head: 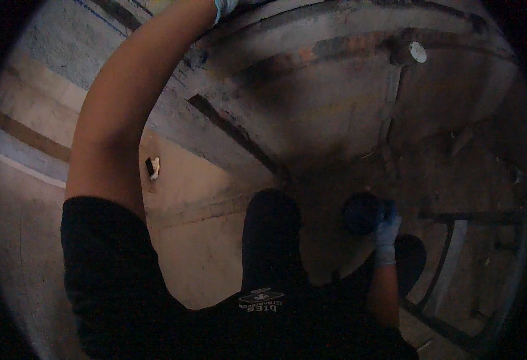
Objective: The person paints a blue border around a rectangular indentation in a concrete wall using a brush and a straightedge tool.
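Note:
My left arm is raised along the left side of the head view, with the light blue glove cuff of my left hand at the top edge; its fingers are hidden or cut off. My right hand, in a light blue glove, is at the right of centre, between and beyond my knees. Its fingers are closed at the side of a dark blue round object, whose kind is too dark to tell. Both knees, in dark trousers, are bent below the hands.
A dark metal frame stands at the right, near my right knee. A white disc sits atop a post-like part at upper right. A small white and black item lies beside my left arm. A dark groove or strip crosses the stained surface.

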{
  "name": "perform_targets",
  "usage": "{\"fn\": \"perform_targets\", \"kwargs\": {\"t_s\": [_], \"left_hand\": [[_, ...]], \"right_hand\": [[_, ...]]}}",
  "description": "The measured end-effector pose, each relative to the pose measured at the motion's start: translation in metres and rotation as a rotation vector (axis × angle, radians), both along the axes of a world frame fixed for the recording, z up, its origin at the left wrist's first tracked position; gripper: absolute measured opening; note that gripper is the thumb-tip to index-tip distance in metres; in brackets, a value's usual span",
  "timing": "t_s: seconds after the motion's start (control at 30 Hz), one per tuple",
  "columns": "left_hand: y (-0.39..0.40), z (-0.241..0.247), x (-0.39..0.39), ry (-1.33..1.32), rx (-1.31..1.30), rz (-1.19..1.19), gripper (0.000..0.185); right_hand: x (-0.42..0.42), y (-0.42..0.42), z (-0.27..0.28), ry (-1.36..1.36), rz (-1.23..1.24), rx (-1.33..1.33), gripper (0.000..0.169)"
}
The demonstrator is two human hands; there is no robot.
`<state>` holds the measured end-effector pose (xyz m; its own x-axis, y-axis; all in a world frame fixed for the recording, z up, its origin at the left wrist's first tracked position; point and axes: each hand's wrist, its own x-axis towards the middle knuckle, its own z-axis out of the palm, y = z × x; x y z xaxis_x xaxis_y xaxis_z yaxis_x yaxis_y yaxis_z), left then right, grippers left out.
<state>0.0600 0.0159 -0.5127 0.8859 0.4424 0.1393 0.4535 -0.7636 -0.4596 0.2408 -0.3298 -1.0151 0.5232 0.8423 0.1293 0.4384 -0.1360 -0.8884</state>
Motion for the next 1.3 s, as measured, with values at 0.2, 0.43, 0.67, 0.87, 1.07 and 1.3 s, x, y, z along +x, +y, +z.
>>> {"fn": "perform_targets", "kwargs": {"t_s": [0.2, 0.43, 0.67, 0.87, 1.07, 1.3], "left_hand": [[0.003, 0.003, -0.001, 0.038, -0.005, -0.123, 0.018], [0.007, 0.002, -0.004, 0.024, 0.038, -0.097, 0.017], [-0.007, 0.002, 0.011, -0.040, 0.049, -0.015, 0.018], [-0.021, 0.005, -0.018, 0.022, 0.005, 0.081, 0.017], [0.006, -0.004, -0.024, -0.025, 0.120, -0.064, 0.020], [0.017, -0.018, -0.031, -0.090, 0.126, -0.142, 0.011]], "right_hand": [[-0.004, 0.005, -0.015, -0.051, -0.062, 0.163, 0.023], [-0.008, 0.006, 0.012, 0.186, -0.044, 0.177, 0.022], [0.004, 0.005, 0.002, 0.060, -0.078, 0.263, 0.020], [0.006, 0.012, 0.033, -0.129, -0.091, 0.340, 0.036], [-0.002, 0.094, 0.185, 0.992, 0.120, 0.933, 0.037], [0.018, 0.188, 0.298, 0.728, 0.201, 1.223, 0.031]]}}
